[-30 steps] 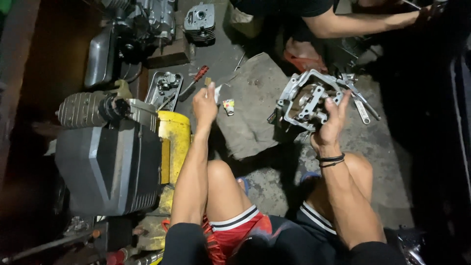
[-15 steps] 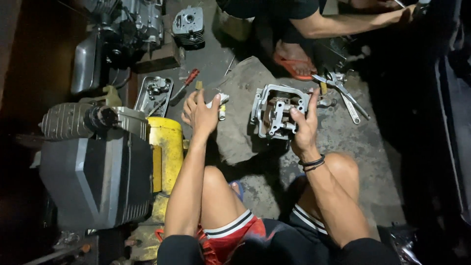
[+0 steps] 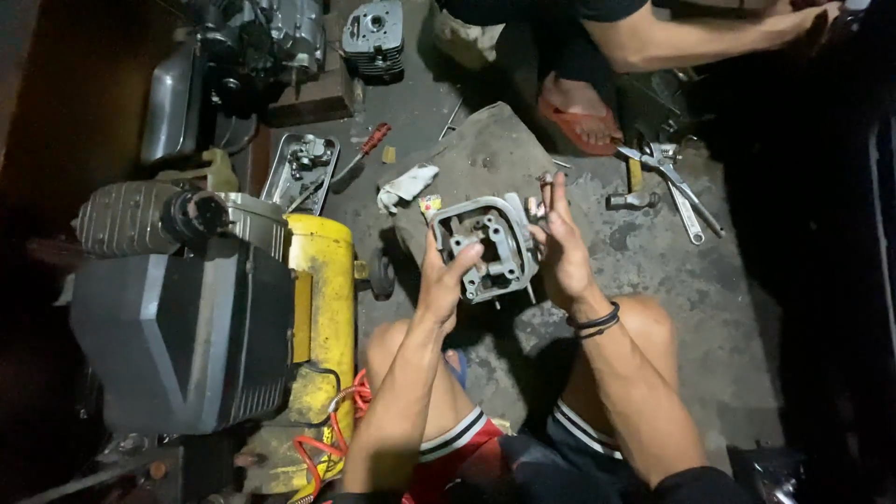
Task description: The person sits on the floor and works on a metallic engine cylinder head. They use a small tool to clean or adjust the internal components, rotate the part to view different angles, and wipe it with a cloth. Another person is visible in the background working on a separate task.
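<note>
Down between the knees, above the concrete floor [image 3: 747,308], both hands hold a grey metal engine cylinder head [image 3: 490,247], open face turned up toward the camera. Left hand [image 3: 446,280] grips its lower left edge, thumb laid across the face toward the central bore; fingers wrapped, not released. Right hand [image 3: 560,252] props the right side with palm and fingers extended upward rather than clenched; something small and reddish sits at the fingertips, too small to tell what. Part lies squarely between the hands, long axis running roughly left to right, neither hand clearly nearer. Left of the person: yellow tank [image 3: 322,308] and a dark engine housing [image 3: 177,336]. Farther off: red-handled screwdriver [image 3: 369,145], white rag [image 3: 406,185], metal tray of parts [image 3: 303,168], wrenches [image 3: 677,182]. Another person's arm [image 3: 691,37] and sandalled foot [image 3: 583,117] at top.
</note>
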